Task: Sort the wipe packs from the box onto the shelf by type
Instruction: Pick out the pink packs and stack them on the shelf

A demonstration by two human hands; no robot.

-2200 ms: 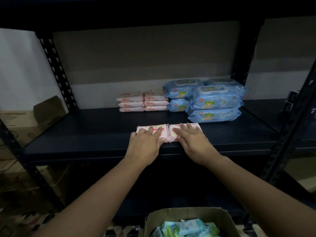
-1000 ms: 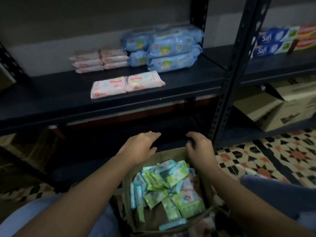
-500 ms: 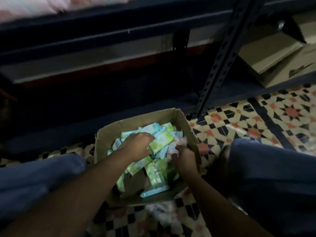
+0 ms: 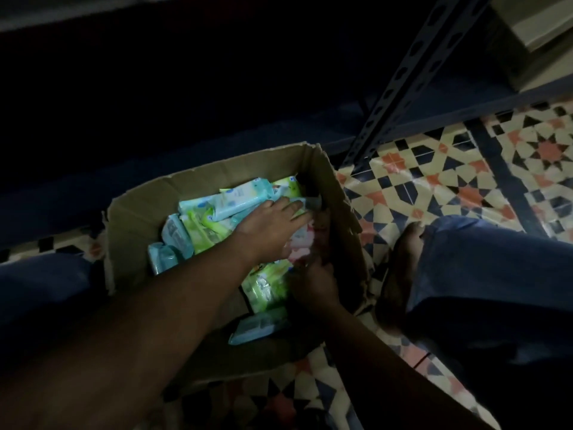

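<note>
An open cardboard box point(image 4: 217, 170) stands on the floor, holding several green wipe packs point(image 4: 201, 231), pale blue ones point(image 4: 235, 200) and a pink pack point(image 4: 302, 240) against its right wall. My left hand point(image 4: 269, 228) reaches across the box with straight fingers lying flat on the packs just above the pink one. My right hand point(image 4: 314, 280) is lower in the box's right corner, its fingers curled at the pink pack's lower edge. The picture is dark, and the shelf with the sorted packs is out of view.
A perforated metal shelf post point(image 4: 400, 79) stands just behind the box's right corner. My knees in blue trousers point(image 4: 480, 274) flank the box, with a bare foot point(image 4: 400, 268) beside it. The patterned tile floor point(image 4: 465, 169) spreads right. A cardboard carton point(image 4: 533, 32) sits on the low shelf.
My view has dropped from the shelf to the box. Both hands left the two pink packs on the shelf, went into the box, and the left hand has slid right over the packs.
</note>
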